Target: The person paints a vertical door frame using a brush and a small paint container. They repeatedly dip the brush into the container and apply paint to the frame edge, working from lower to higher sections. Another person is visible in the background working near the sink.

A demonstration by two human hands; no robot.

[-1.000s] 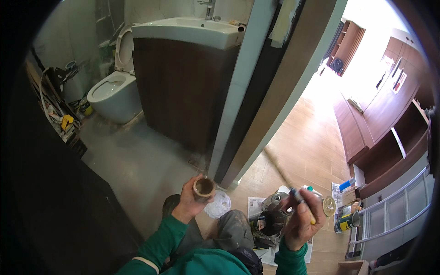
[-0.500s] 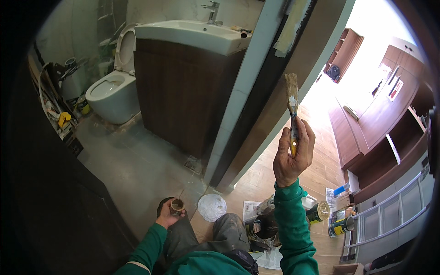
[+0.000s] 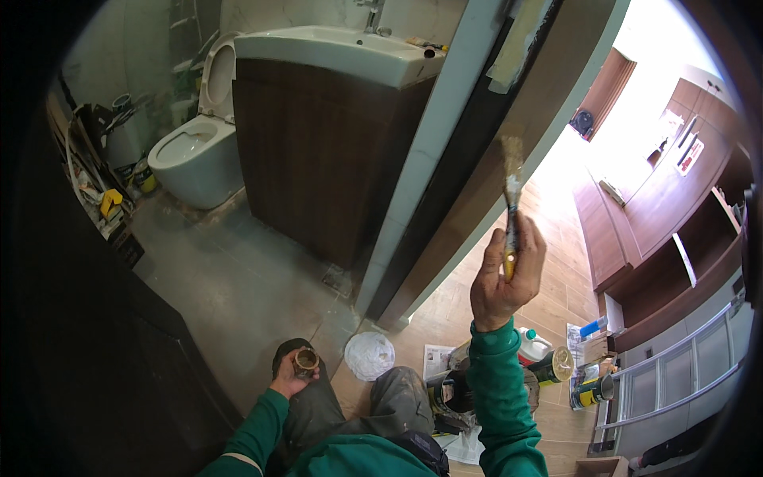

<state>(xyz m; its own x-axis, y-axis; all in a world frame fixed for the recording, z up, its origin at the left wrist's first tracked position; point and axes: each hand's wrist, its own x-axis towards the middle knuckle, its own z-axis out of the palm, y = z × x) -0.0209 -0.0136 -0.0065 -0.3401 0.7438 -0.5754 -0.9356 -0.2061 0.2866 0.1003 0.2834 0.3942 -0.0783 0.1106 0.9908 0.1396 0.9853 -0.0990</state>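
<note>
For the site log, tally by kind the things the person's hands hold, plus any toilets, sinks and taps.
Brush: 1, in the right hand
Cup: 1, in the left hand
Toilet: 1
Sink: 1
Tap: 1
Total: 5

1 paintbrush [image 3: 513, 184] with tan bristles, a white-smeared neck and a yellow handle is nearly upright, bristles up, at the brown door frame [image 3: 469, 211]; contact is unclear. 1 small, round, brownish cup [image 3: 305, 364], mouth upward, is below and left of the door frame's foot.
</note>
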